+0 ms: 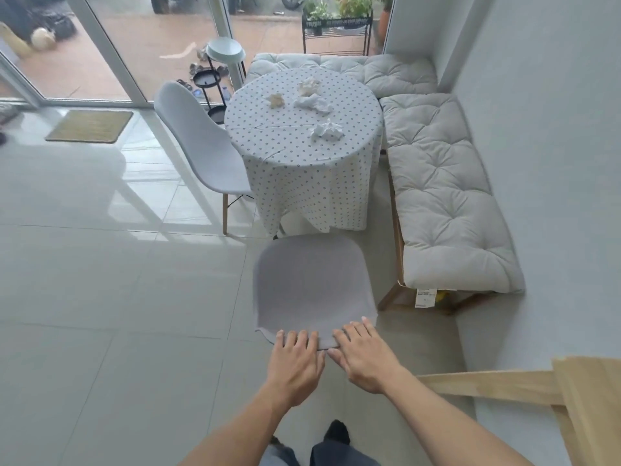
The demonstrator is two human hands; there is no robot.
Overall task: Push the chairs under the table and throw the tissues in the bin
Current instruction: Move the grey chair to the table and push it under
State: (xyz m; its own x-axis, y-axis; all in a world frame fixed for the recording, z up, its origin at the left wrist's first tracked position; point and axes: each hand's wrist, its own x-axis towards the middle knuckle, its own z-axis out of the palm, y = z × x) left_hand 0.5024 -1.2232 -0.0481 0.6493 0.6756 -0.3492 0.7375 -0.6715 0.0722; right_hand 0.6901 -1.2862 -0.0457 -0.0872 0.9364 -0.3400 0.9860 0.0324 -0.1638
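Grey chair in hand: we have the near grey chair (312, 284) by the top of its backrest, its seat hidden from us and pointing at the table, not yet tucked under.
Left hand: our left hand (295, 363) lies flat on the backrest edge, fingers spread and draped over it, not clenched.
Right hand: our right hand (364, 356) sits just beside it, also flat with fingers over the edge, both ready to push.
Second chair: the other grey chair (201, 142) stands at the table's left side, close against the cloth, and looks nearly in already.
Table: the round table (302, 142) wears a dotted cloth that hangs low.
Tissues: four crumpled tissues (316, 104) sit on top, untouched.
Bin: we cannot see one from here.
Progress: early going, we judge; one chair mid-push, all the tissues left.
Surroundings: cushioned bench (443, 196) runs along the wall at right.
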